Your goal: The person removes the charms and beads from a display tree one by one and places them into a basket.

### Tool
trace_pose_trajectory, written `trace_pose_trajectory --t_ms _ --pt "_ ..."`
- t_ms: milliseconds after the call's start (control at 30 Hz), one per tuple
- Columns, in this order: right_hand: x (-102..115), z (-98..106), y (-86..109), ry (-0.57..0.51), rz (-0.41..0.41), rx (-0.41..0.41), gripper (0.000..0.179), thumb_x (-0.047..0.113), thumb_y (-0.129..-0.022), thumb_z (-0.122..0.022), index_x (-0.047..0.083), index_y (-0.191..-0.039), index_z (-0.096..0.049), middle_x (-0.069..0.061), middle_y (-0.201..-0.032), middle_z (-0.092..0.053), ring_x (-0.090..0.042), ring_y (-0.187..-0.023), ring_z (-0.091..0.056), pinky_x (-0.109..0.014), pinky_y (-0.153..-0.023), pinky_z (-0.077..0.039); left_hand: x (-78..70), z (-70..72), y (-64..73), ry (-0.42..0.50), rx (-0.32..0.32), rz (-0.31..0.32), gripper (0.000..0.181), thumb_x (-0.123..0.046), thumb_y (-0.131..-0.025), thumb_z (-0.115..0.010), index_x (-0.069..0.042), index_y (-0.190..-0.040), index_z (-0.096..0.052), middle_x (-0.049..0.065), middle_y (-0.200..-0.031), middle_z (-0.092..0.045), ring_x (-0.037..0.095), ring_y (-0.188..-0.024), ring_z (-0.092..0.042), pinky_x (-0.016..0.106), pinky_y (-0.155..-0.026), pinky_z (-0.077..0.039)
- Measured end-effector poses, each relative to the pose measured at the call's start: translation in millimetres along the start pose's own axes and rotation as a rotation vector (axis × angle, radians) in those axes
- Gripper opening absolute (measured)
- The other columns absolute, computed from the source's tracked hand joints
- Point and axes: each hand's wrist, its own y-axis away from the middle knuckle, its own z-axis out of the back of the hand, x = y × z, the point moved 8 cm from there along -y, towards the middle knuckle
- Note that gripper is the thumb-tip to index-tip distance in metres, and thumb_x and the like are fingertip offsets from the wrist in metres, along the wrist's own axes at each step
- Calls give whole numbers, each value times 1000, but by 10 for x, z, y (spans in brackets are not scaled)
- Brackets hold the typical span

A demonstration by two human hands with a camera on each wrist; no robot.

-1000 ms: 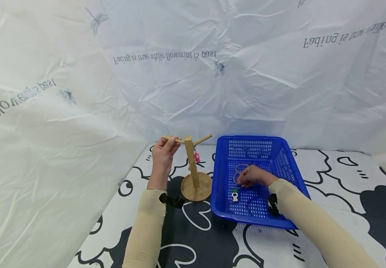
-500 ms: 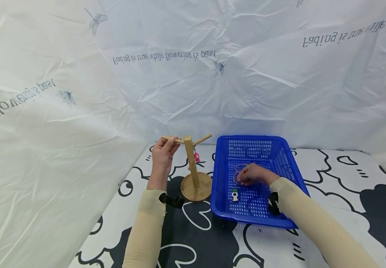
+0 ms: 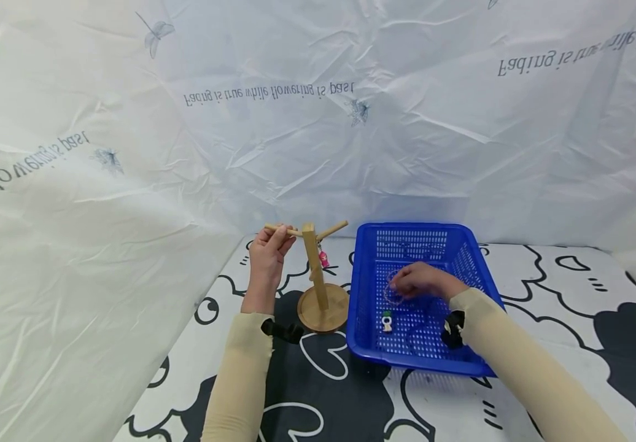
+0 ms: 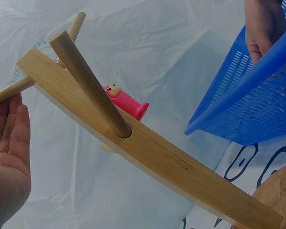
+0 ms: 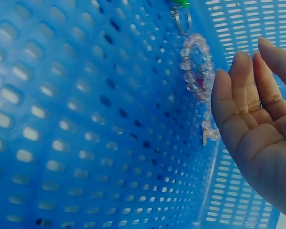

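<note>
My left hand [image 3: 270, 248] pinches one peg [image 3: 275, 228] of a wooden stand [image 3: 315, 270] with a round base. A pink figure charm [image 3: 324, 258] hangs from the stand, also seen in the left wrist view beside the post [image 4: 167, 162]. My right hand [image 3: 423, 281] is inside the blue basket [image 3: 353, 331], palm inward. Its fingers are gently bent, with nothing visible between them in the right wrist view. Clear pink beaded bracelets [image 5: 195, 67] lie on the basket floor, right by its fingertips [image 5: 221, 78]. A small white-and-green keychain [image 3: 387, 321] lies nearer the basket's front.
The stand's other peg [image 3: 333, 229] points to the right, toward the basket. A black-and-white patterned cloth [image 3: 561, 294] covers the table. White sheeting [image 3: 307, 153] hangs behind and along the left side.
My right hand has shifted slightly back and up inside the basket, over the far bracelet. My left hand stays on the peg.
</note>
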Motion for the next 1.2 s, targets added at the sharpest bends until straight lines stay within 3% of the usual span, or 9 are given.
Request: trace_pose_trajectory --t_ms 100,233,333,433,633,833,1000,1200 --pt "55 45 14 -15 5 -27 44 18 -101 -62 -9 -135 -59 3 -86 -60 -13 -88 -59 -38 -91 -60 5 5 1 -9 -4 3 26 2 -102 -55 -15 -88 -68 -5 -86 -74 5 -85 -74 19 -84 -63" --pt "200 89 65 -15 31 -47 48 24 -102 -63 -7 -139 -56 -9 -112 -68 -21 -105 -64 -47 -104 -57 9 13 0 -11 -5 0 26 2 -102 -55 -15 -88 -68 -5 -86 -74 5 -85 -74 19 -84 -63" --pt "323 100 117 -6 58 -37 49 26 -103 -62 -5 -141 -53 -19 -133 -62 -32 -123 -62 -52 -110 -53 9 17 -2 -10 -2 -3 26 2 -102 -55 -15 -88 -68 -5 -86 -74 5 -85 -74 19 -84 -63" --pt "432 109 168 -16 84 -26 48 25 -104 -61 -4 -141 -52 -21 -143 -56 -37 -133 -56 -52 -110 -53 9 19 -1 -6 0 -2 27 2 -103 -55 -15 -88 -68 -5 -86 -74 5 -85 -74 19 -84 -63" --pt "668 93 239 -50 147 -28 46 25 -104 -60 -2 -140 -51 -18 -144 -54 -33 -133 -55 -48 -109 -54 8 19 4 7 3 4 28 3 -103 -54 -15 -87 -68 -5 -85 -75 5 -84 -75 19 -83 -63" --pt "937 39 318 -88 220 -65 44 24 -104 -59 -2 -138 -51 -14 -137 -56 -35 -136 -53 -53 -115 -49 5 6 3 2 12 -2 28 3 -103 -53 -15 -87 -68 -5 -85 -75 5 -84 -74 19 -83 -63" --pt "1143 -22 378 -110 269 -98 43 21 -106 -56 -4 -141 -49 -16 -139 -54 -28 -129 -55 -43 -109 -54 6 2 0 1 15 -2 27 2 -103 -53 -15 -87 -68 -5 -85 -75 5 -84 -74 19 -84 -63" --pt "1320 -65 376 -139 288 -151 45 23 -106 -56 -1 -143 -49 -18 -140 -54 -34 -131 -52 -35 -103 -55 -10 -14 2 12 22 -15 26 3 -102 -55 -14 -87 -68 -4 -85 -74 5 -83 -75 19 -83 -63"
